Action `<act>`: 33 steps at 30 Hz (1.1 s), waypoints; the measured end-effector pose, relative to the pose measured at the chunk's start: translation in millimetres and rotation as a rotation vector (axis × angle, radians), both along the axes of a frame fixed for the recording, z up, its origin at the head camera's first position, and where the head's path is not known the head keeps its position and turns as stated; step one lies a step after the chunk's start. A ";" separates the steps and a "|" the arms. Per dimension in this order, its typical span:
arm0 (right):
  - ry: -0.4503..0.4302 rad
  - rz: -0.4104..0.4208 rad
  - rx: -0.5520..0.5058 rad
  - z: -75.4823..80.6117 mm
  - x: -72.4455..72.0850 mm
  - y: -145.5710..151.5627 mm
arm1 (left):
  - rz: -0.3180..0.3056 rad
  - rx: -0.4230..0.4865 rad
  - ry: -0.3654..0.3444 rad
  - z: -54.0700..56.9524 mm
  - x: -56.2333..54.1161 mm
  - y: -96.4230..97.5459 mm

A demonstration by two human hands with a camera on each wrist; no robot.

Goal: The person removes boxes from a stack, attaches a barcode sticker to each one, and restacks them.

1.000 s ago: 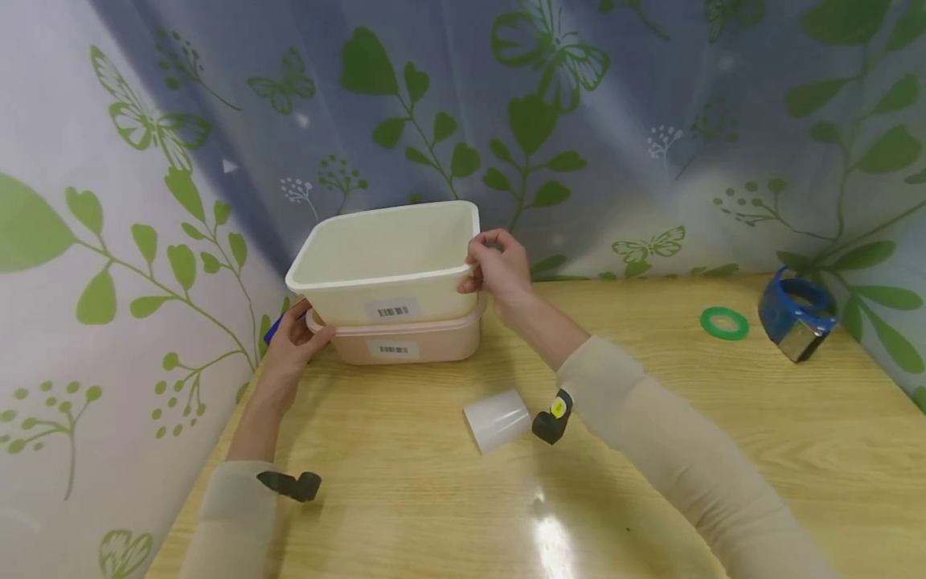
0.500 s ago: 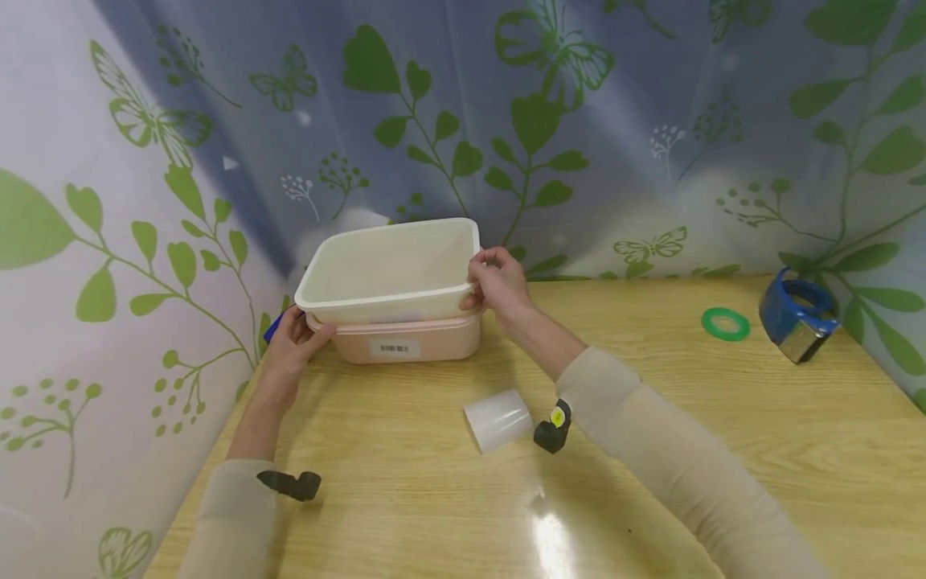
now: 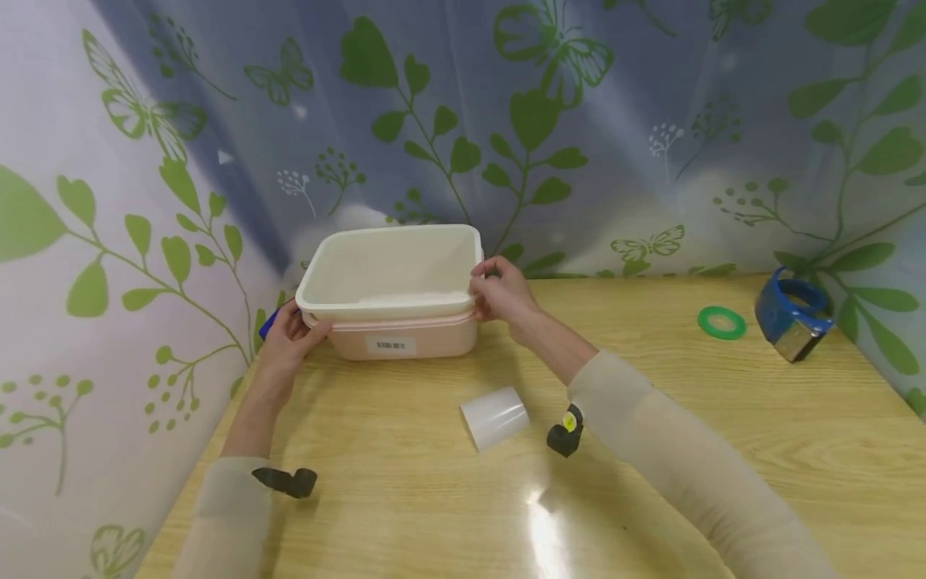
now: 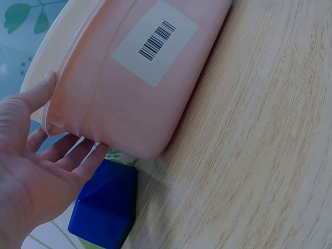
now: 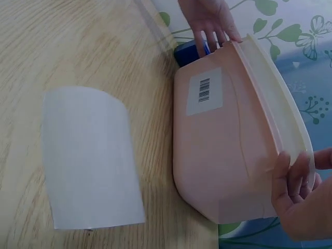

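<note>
A cream plastic storage bin (image 3: 391,269) sits nested inside a pink storage bin (image 3: 441,342), its rim slightly above the pink one. The pink bin carries a barcode label on its front. My left hand (image 3: 284,342) grips the pink bin's rim at its left end, thumb in front and fingers under the rim, as the left wrist view shows. At the right end, my right hand (image 3: 504,296) holds the cream bin's rim with curled fingers. Some of those fingertips lie against the pink rim in the right wrist view (image 5: 298,187).
A curled white sheet (image 3: 495,418) lies on the wooden table (image 3: 405,498) in front of the bins. To the right are a green ring (image 3: 721,322) and a blue tape dispenser (image 3: 792,314). A blue object (image 4: 106,205) stands behind my left hand. Patterned curtains border the table.
The cream bin has sunk down into the pink bin, hiding its own label. My right hand has come down with it, while my left hand has stayed on the pink rim.
</note>
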State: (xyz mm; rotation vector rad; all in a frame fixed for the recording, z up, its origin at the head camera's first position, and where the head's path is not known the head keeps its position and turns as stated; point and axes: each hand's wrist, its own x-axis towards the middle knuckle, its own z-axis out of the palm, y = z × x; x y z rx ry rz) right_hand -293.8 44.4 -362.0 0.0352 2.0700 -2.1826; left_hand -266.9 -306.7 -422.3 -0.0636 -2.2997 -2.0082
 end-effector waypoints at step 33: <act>0.332 0.354 0.308 -31.1 43.7 154.0 | 0.094 -0.574 0.079 15.5 37.6 4.6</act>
